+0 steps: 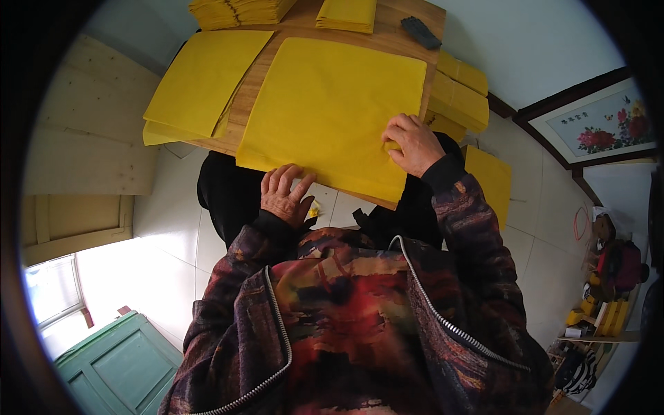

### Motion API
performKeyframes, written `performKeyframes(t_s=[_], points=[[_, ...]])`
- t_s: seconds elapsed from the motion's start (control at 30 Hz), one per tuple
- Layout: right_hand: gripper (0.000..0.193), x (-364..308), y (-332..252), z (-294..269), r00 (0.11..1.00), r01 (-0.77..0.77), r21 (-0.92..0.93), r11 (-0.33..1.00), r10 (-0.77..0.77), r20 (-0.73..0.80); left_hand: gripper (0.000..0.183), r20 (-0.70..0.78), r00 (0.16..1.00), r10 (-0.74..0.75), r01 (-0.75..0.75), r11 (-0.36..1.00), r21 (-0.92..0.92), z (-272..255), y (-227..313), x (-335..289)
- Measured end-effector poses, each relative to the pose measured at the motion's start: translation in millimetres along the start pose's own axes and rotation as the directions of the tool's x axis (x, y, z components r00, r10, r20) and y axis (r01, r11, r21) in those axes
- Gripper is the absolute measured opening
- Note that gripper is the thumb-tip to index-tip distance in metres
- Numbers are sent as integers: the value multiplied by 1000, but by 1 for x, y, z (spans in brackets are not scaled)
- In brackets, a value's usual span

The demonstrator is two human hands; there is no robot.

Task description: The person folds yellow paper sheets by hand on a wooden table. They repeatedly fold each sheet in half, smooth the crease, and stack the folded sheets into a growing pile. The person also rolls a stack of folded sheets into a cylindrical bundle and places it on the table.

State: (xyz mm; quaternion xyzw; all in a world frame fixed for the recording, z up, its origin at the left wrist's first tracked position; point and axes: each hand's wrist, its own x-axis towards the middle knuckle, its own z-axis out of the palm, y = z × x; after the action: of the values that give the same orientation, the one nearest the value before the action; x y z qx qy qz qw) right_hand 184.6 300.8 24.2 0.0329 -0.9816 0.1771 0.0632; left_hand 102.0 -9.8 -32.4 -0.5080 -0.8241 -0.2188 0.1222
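Note:
A large yellow sheet (332, 111), smooth and nearly square, lies in front of me on the wooden table, and its near edge reaches past the table toward my lap. My left hand (282, 195) rests at its near-left edge, fingers apart and fingertips on the border. Near the right corner, my right hand (413, 146) is closed over the sheet with curled fingers. A bit of yellow shows between its thumb and fingers; whether this is a small separate piece or a fold of the sheet I cannot tell.
More yellow sheets (200, 83) lie on the left, overhanging the wooden table (252, 93). Folded yellow stacks (238, 12) and a dark grey cloth-like item (420, 32) sit at the far side. Yellow bundles (458, 100) are piled right of the table. A framed flower picture (598, 124) leans farther right.

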Motion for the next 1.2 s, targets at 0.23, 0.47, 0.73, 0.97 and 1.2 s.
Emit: performKeyframes(t_s=[0.23, 0.47, 0.73, 0.97, 1.2], points=[[18, 3, -1, 4, 997, -25, -45, 999, 21, -73, 63, -9, 1000, 0, -1, 1000, -6, 1, -1, 0], [17, 6, -8, 10, 998, -16, -18, 1000, 15, -57, 56, -24, 1000, -7, 6, 1000, -19, 1, 1, 0], [17, 14, 2, 6, 999, 30, 12, 999, -30, -29, 54, -33, 999, -1, 1, 1000, -6, 1, 0, 0], [22, 12, -3, 7, 991, 27, -12, 1000, -28, -134, 58, -23, 1000, 11, -11, 1000, -11, -2, 1, 1], [25, 8, -8, 16, 996, -14, -44, 999, 10, -90, 55, -65, 995, -69, 68, 997, -18, -26, -3, 11]])
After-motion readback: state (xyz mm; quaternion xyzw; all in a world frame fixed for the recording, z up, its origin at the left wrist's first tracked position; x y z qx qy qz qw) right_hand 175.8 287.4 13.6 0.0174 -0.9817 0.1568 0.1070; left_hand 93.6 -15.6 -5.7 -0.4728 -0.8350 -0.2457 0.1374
